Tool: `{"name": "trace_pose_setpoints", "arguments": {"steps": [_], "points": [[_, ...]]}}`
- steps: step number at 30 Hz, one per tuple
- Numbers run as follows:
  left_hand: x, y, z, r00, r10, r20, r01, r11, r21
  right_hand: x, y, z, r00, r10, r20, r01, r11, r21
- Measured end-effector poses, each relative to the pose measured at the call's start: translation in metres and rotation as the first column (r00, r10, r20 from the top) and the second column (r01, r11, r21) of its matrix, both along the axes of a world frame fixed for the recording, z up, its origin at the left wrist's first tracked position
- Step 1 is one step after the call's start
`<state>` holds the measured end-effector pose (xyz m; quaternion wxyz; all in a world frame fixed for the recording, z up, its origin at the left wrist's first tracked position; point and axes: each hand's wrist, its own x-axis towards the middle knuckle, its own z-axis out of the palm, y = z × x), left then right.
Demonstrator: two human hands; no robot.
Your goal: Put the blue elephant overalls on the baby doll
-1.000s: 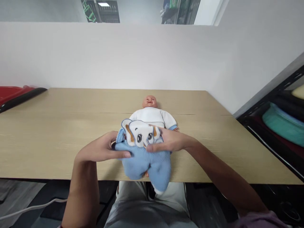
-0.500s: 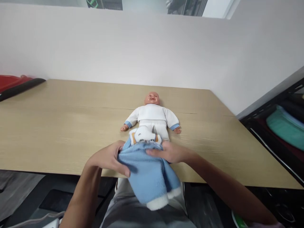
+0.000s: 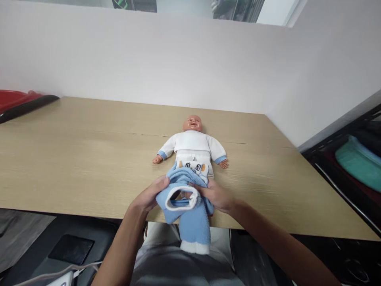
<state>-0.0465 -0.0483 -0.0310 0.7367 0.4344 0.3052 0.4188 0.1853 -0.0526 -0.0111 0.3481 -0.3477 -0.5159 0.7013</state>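
White wall stands beyond the baby doll, a strip of window above it, and up to that wall runs the pale wood-look bench. Centre stage, the doll lies on its back, head towards the wall, arms spread, in a white top with blue cuffs. And now the action, right over the doll's legs: a pair of blue fleece baby trousers, gripped from both sides! Left hand pinches the near side of one leg, thumb on top; right hand has the opposite side, its thumb across the fabric. Between them a white-trimmed leg opening gapes upward, something skin-toned inside; fingers or doll's foot, I cannot tell. The other leg hangs below the doll, past the bench's edge, and the embroidered elephant face lies at the doll's thighs. Out wide left of the doll, a red item with a black edge; well to its right, teal fabric on a black rack.
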Motion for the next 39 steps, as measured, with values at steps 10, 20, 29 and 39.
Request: {"name": "trace_pose_setpoints", "arguments": {"steps": [10, 20, 29, 39], "points": [[-0.002, -0.053, -0.003, 0.936, -0.187, -0.299, 0.209, 0.977, 0.041, 0.012, -0.058, 0.018, 0.983, 0.137, 0.123, -0.14, 0.99, 0.018], [0.018, -0.082, 0.006, 0.614, 0.191, -0.766, -0.034, 0.976, 0.216, 0.003, -0.074, 0.001, 0.679, -0.287, 0.675, -0.027, 0.91, 0.414], [0.023, -0.082, -0.044, 0.518, 0.443, -0.732, 0.032, 0.845, 0.534, -0.003, -0.084, -0.034, 0.442, -0.349, 0.826, -0.194, 0.862, 0.468], [0.011, -0.066, -0.054, 0.854, 0.321, -0.409, -0.14, 0.9, 0.414, 0.002, -0.065, -0.067, 0.682, -0.586, 0.437, 0.201, 0.725, 0.659]]}}
